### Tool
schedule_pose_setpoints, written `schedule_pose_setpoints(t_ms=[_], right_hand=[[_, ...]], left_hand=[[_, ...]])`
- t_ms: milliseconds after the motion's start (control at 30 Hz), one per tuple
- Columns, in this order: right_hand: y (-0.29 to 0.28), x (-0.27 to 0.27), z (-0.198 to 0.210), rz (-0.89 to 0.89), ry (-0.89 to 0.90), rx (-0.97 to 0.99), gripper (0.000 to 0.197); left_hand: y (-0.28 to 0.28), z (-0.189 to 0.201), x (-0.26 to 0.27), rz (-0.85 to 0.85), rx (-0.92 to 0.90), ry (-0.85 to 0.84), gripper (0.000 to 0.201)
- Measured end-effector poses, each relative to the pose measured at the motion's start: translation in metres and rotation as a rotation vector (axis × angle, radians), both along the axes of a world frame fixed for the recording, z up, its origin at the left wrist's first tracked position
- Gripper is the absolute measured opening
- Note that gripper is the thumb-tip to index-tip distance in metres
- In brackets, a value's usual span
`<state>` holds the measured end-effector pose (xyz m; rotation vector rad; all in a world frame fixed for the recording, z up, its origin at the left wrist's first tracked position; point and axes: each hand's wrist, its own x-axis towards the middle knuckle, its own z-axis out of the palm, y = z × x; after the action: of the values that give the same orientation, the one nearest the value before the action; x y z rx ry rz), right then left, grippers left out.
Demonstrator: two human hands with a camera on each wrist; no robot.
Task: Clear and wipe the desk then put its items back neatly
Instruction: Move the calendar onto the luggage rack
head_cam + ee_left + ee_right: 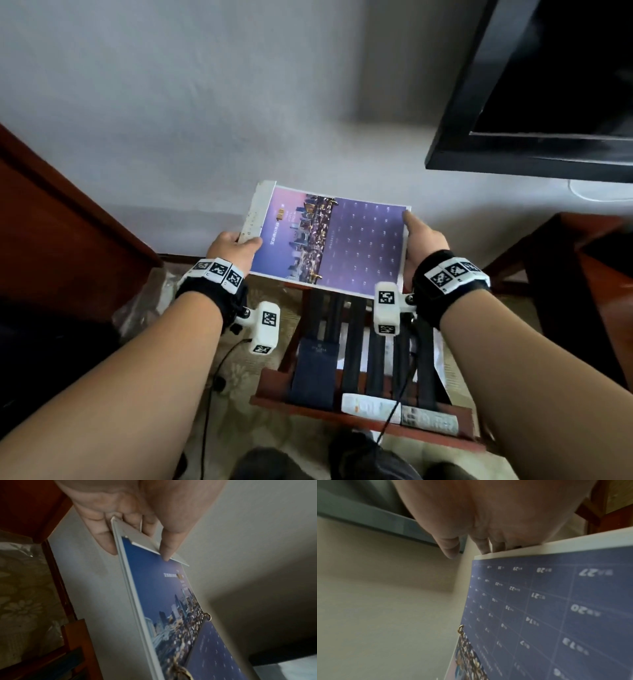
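Purple calendar (337, 240) held flat between both hands, left (233, 248) and right (423, 245).

**Both hands up, forearms extended**

Left hand (233, 248): thumb on top, fingers (102, 539) curled beneath, pinching. Right hand (424, 245): thumb stretched forward along top, fingers (482, 547) underneath. Both forearms bare, reaching forward, black bands on both wrists.

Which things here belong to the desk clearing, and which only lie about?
Job:
- calendar, held by left hand and right hand
- white card
- two remotes

Lying about:
- television
- luggage rack
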<state>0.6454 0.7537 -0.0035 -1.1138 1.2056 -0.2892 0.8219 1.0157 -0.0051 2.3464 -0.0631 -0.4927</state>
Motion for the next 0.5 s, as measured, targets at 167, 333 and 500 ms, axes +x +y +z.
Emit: schedule_pose_setpoints(t_ms=[167,333,500], right_hand=[[-0.014,0.025,-0.05,0.025,0.204,-0.099,0.051],[-0.012,0.034,-0.115,-0.024,0.347,-0.111,0.046],[0.007,0.04,-0.198,0.075,0.501,-0.048,0.048]], left_hand=[[-0.015,-0.071,0.03,-0.092,0.093,0.157,0.026],[-0.02,-0.146,0.05,-0.204,0.178,0.315,0.035],[-0.014,-0.223,0.058,-0.253,0.229,0.378,0.029]])
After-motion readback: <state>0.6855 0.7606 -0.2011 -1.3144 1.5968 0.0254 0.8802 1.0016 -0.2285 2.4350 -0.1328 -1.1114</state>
